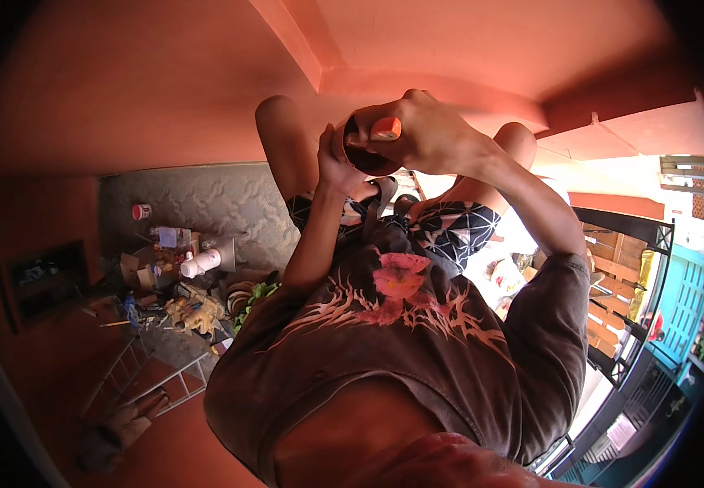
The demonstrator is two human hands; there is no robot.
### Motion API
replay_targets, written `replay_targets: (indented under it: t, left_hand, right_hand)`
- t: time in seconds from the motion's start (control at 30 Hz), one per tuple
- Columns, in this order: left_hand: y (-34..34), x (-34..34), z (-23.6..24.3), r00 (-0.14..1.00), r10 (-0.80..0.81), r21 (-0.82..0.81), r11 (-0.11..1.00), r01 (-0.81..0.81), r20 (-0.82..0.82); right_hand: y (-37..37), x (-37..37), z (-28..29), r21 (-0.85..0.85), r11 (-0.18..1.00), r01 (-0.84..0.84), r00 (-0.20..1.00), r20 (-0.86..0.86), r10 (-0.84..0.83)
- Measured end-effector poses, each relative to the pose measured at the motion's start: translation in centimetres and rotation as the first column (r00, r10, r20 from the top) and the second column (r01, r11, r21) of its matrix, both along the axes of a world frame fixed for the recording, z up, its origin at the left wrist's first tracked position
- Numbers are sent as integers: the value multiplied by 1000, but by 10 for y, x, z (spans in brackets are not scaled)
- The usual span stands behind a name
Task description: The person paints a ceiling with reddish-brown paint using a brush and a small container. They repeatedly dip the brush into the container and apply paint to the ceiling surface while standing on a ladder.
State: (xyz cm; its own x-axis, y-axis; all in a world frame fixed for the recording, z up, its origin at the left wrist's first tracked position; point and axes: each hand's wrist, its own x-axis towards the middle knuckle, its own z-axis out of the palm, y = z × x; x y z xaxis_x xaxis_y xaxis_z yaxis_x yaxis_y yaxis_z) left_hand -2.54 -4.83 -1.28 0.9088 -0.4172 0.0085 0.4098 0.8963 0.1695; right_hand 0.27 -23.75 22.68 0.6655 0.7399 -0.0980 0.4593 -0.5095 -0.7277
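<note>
A round, dark container (379,166), red-brown inside, is held up between my knees. My left hand (338,169) is closed round its left side, with the thumb up along the rim. Over its right side, my right hand (437,134) is closed round an orange-ended handle (385,128). The handle's end points toward me, while its other end is hidden by the hand and the container. What kind of tool it belongs to cannot be made out.
Orange-red walls (165,89) surround me closely. Below left lie a white bottle-like container (201,263), cardboard boxes (136,271), a red-and-white tub (141,211) and a metal ladder-like frame (177,390). Down on the right are a black metal railing (624,220) and a turquoise gate (684,293).
</note>
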Motion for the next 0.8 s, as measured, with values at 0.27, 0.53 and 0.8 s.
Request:
replay_targets:
  t: [0.27,0.53,0.8]
  left_hand:
    - [-14,-3,36,987,-84,-42,995,91,139]
    - [-9,2,17,990,-56,-11,998,58,129]
    - [-15,1,36,995,-55,-23,998,57,82]
  right_hand:
    - [9,0,-39,13,994,-107,987,121,105]
    - [6,-4,-23,63,996,-63,992,114,55]
    - [-27,2,4,282,949,144,988,16,-154]
